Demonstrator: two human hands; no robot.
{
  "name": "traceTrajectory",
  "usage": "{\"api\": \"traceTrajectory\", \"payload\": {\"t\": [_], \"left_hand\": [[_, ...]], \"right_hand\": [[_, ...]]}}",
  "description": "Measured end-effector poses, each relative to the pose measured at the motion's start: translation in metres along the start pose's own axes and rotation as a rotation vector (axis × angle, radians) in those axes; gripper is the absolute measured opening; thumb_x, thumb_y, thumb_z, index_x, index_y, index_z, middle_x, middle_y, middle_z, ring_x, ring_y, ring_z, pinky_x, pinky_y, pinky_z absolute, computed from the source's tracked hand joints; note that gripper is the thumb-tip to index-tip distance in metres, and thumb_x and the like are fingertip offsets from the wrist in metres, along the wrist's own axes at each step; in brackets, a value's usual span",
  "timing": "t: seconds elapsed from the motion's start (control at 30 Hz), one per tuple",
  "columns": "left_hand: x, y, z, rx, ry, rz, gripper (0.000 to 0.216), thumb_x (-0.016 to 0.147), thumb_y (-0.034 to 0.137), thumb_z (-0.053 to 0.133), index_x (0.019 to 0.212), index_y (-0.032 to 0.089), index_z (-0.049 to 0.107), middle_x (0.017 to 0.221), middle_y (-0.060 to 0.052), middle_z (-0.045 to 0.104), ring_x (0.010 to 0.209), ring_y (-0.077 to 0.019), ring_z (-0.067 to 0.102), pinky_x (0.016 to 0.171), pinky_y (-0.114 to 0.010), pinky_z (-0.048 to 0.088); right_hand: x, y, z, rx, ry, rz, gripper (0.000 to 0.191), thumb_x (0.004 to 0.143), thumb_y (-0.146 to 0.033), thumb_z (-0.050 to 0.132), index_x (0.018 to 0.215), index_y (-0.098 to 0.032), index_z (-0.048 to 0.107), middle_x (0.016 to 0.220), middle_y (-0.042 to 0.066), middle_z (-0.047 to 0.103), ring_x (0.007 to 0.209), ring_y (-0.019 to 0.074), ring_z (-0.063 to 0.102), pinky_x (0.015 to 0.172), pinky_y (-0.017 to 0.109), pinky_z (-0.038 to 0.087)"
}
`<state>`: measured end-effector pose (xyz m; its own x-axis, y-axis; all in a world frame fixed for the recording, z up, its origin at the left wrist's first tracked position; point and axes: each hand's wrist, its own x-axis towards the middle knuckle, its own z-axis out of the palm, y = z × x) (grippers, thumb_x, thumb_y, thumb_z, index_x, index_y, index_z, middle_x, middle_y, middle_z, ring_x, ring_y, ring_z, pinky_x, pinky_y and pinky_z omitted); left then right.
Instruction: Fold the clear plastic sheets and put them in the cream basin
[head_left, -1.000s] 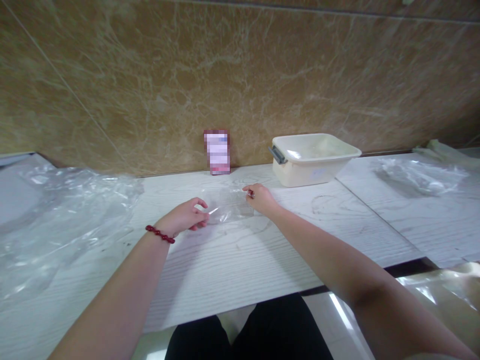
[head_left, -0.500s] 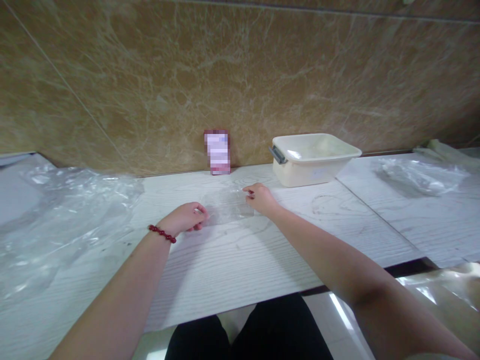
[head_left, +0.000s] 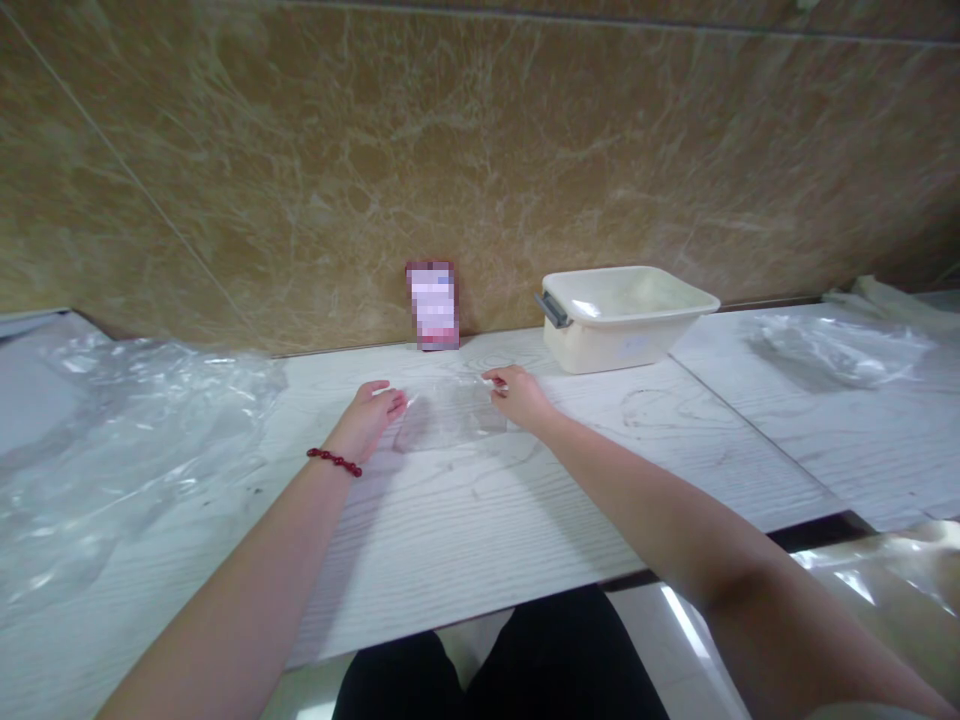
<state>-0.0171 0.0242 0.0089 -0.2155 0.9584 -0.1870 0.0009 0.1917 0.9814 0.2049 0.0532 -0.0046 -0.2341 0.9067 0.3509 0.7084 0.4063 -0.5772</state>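
One clear plastic sheet lies on the counter, center of frame. Your right hand pinches its upper-right edge; your left hand, half curled, is at its left edge, can't tell if gripping. Cream bin right of center, crumpled plastic across left of frame.

"How many did we see of each kind at the desk?"

"We had one left hand and one right hand, two in all."

"And the rest?"

"We counted three batches of clear plastic, a film, a heap and a bundle, plus one tub, one bracelet and one pixelated panel."
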Motion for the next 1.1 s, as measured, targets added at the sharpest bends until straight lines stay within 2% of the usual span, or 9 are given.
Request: {"api": "traceTrajectory", "payload": {"t": [0.13, 0.33, 0.4, 0.53, 0.63, 0.73, 0.93, 1.03, 1.1], "left_hand": [[-0.001, 0.0, 0.004, 0.002, 0.001, 0.041, 0.033, 0.072, 0.013, 0.047, 0.104, 0.014, 0.037, 0.094, -0.009, 0.055, 0.087, -0.012, 0.055, 0.078, -0.026, 0.045], [-0.001, -0.007, 0.006, 0.387, 0.076, 0.165, 0.038, 0.066, 0.023, 0.056, 0.101, 0.015, 0.043, 0.096, -0.006, 0.051, 0.081, -0.0139, 0.054, 0.07, -0.028, 0.046], [-0.003, -0.009, 0.007, 0.439, 0.073, 0.193, 0.039, 0.065, 0.024, 0.056, 0.101, 0.015, 0.043, 0.097, -0.007, 0.049, 0.082, -0.0142, 0.053, 0.067, -0.027, 0.046], [-0.005, -0.01, 0.01, 0.495, 0.023, 0.233, 0.04, 0.062, 0.013, 0.056, 0.1, 0.015, 0.044, 0.094, -0.006, 0.047, 0.082, -0.0133, 0.054, 0.066, -0.025, 0.047], [-0.006, -0.008, 0.01, 0.55, -0.003, 0.229, 0.042, 0.059, 0.004, 0.053, 0.098, 0.016, 0.046, 0.091, -0.004, 0.047, 0.083, -0.0123, 0.054, 0.07, -0.026, 0.048], [-0.006, -0.008, 0.01, 0.578, 0.004, 0.218, 0.042, 0.059, 0.001, 0.051, 0.098, 0.016, 0.047, 0.091, -0.005, 0.048, 0.084, -0.012, 0.055, 0.073, -0.027, 0.047], [-0.002, -0.012, 0.009, 0.612, -0.012, 0.249, 0.043, 0.058, 0.0, 0.05, 0.098, 0.016, 0.047, 0.094, -0.006, 0.048, 0.086, -0.0126, 0.055, 0.072, -0.025, 0.047], [0.0, -0.014, 0.008, 0.674, -0.001, 0.287, 0.041, 0.06, 0.006, 0.052, 0.099, 0.014, 0.046, 0.095, -0.008, 0.049, 0.081, -0.0126, 0.056, 0.07, -0.025, 0.048], [-0.001, -0.012, 0.008, 0.771, 0.058, 0.372, 0.037, 0.063, 0.013, 0.051, 0.1, 0.012, 0.047, 0.098, -0.01, 0.049, 0.079, -0.0137, 0.056, 0.07, -0.027, 0.048]], "right_hand": [[-0.001, -0.001, 0.0, -0.001, -0.006, 0.013, 0.033, 0.065, -0.006, 0.048, 0.096, -0.014, 0.059, 0.082, 0.006, 0.054, 0.077, 0.0114, 0.051, 0.074, 0.022, 0.042], [0.001, 0.005, 0.005, -0.054, -0.032, 0.002, 0.031, 0.065, -0.012, 0.051, 0.095, -0.014, 0.06, 0.081, 0.005, 0.056, 0.077, 0.0117, 0.052, 0.073, 0.021, 0.042], [0.001, 0.006, 0.006, -0.067, -0.051, 0.012, 0.031, 0.067, -0.014, 0.05, 0.096, -0.015, 0.06, 0.083, 0.005, 0.057, 0.078, 0.0118, 0.053, 0.072, 0.021, 0.042], [0.001, 0.005, 0.004, -0.126, -0.061, -0.003, 0.03, 0.067, -0.016, 0.051, 0.096, -0.015, 0.06, 0.087, 0.006, 0.058, 0.085, 0.0132, 0.052, 0.078, 0.023, 0.04], [-0.001, 0.001, -0.001, -0.206, -0.021, -0.043, 0.027, 0.068, -0.02, 0.053, 0.092, -0.015, 0.062, 0.094, 0.008, 0.058, 0.094, 0.0163, 0.049, 0.086, 0.03, 0.035], [-0.004, -0.006, -0.002, -0.233, 0.024, -0.116, 0.03, 0.072, -0.028, 0.05, 0.096, -0.015, 0.061, 0.106, 0.01, 0.054, 0.105, 0.02, 0.043, 0.092, 0.035, 0.029], [-0.012, -0.026, 0.003, -0.201, -0.134, -0.285, 0.051, 0.077, -0.04, 0.042, 0.116, -0.006, 0.045, 0.125, 0.014, 0.04, 0.122, 0.0221, 0.023, 0.098, 0.036, 0.023], [-0.012, -0.033, 0.008, -0.216, -0.188, -0.287, 0.047, 0.083, -0.035, 0.033, 0.119, -0.007, 0.041, 0.127, 0.013, 0.037, 0.122, 0.0212, 0.023, 0.1, 0.037, 0.02], [-0.01, -0.035, 0.01, -0.229, -0.21, -0.282, 0.043, 0.085, -0.03, 0.028, 0.12, -0.008, 0.04, 0.127, 0.012, 0.037, 0.122, 0.0207, 0.024, 0.1, 0.038, 0.019]]}}
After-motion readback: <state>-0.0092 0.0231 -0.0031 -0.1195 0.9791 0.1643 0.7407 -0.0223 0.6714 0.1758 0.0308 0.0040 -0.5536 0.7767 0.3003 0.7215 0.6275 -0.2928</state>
